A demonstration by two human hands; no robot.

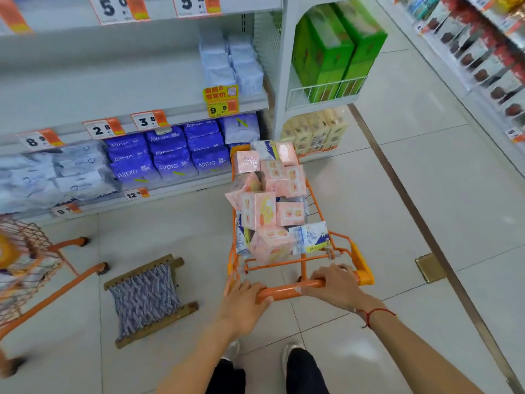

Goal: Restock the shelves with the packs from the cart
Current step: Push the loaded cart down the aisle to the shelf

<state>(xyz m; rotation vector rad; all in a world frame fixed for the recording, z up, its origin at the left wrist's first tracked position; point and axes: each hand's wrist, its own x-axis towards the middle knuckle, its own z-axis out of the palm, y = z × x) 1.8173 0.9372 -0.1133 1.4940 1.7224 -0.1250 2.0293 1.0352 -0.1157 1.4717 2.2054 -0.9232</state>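
Note:
An orange wire cart [360, 263] stands in front of me, heaped with pink packs [272, 214] and a few white-and-blue packs [311, 237]. My left hand [244, 305] grips the left end of the orange cart handle [287, 290]. My right hand [338, 282] grips the handle's right part; a red string is around that wrist. The shelves [127, 81] rise to the left of the cart, with blue packs [170, 155] and pale packs [230, 64] on them. The middle shelf is mostly bare on its left.
A low woven stool [147, 297] sits on the floor left of me. A second orange cart [34, 268] is at the far left. Green boxes [335, 49] fill an end rack ahead. Another shelf row [483, 52] runs along the right. Tiled floor lies between.

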